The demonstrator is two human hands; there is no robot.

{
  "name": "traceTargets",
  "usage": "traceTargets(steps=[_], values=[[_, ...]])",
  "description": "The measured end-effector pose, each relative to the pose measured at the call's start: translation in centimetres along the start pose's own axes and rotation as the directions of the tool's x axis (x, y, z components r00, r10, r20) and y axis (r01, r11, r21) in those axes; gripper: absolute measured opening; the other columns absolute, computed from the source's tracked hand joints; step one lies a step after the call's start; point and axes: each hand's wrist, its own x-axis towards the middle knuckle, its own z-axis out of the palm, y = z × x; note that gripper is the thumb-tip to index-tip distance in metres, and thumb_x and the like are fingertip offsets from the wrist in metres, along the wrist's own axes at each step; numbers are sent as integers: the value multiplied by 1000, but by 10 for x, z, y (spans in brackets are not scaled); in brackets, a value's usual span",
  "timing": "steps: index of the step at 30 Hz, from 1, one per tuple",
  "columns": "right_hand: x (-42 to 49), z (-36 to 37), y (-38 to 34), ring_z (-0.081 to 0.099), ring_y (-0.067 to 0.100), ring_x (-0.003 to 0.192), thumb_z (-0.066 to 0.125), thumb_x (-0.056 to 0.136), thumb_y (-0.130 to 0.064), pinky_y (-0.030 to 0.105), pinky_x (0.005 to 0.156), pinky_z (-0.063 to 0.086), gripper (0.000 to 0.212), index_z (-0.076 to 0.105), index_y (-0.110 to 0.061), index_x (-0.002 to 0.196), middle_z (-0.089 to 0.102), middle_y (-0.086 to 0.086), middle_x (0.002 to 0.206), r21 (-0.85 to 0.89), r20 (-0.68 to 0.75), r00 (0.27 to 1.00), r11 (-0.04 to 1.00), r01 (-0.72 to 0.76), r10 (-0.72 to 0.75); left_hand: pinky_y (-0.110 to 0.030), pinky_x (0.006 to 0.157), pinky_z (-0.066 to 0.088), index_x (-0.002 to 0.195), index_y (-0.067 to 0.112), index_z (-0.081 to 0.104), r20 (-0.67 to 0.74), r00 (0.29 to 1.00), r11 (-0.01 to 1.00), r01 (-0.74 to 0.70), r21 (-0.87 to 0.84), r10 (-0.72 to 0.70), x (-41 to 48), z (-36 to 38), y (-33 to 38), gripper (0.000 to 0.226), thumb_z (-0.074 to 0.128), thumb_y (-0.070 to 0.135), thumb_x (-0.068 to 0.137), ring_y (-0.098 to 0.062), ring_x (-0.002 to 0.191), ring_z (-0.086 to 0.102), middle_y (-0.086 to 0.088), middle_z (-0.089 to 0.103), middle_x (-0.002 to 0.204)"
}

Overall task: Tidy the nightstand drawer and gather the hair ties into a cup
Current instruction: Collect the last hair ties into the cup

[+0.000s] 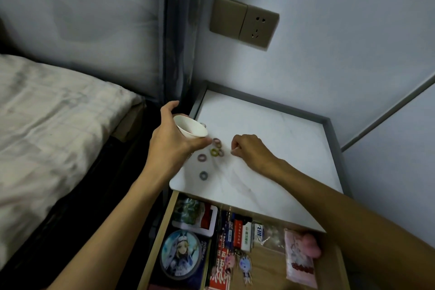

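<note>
My left grip (169, 139) held a white cup (191, 127), tilted with its mouth toward the hair ties (214, 152), at the left edge of the pale bench (270, 129). Five small ties lay loose on the bench, between both hands and just beside the cup. My right grip (247, 148) rested on the bench, fingers curled closed, nothing visible in it. Below, the drawer (161, 231) stood open, holding cards, packets and keychains
</note>
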Motion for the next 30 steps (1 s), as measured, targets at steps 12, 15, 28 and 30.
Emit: traceTargets(steps=[12,15,28,30], values=[[-20,-75,-108,67,5,79,79,79,-17,20,74,52,24,74,-20,102,73,-2,90,215,20,905,886,412,-426,-2,56,44,149,22,29,89,994,998,-58,-21,60,-7,10,6,105,91,14,64,-1,82,60,2,59,116],[-17,-82,-105,68,10,78,76,82,-13,22,71,54,29,73,-20,110,73,-2,98,312,-42,912,862,400,-409,-3,57,44,147,23,32,67,997,998,-45,-47,48,-7,10,5,105,92,14,62,-3,86,61,1,61,115],[13,6,-23,53,4,78,83,77,-22,14,72,39,25,70,-17,98,55,0,96,121,17,969,963,242,-246,-3,70,42,143,28,36,-63,998,999,-32,-37,30,6,-10,-1,101,93,20,60,-11,96,56,2,58,111],[13,9,-21,54,2,74,82,79,-22,9,69,39,16,71,-15,89,59,-1,91,135,-15,969,959,248,-248,-6,72,42,143,28,36,-59,998,999,-33,-36,31,7,-9,-2,101,93,20,60,-12,98,56,1,58,113]])
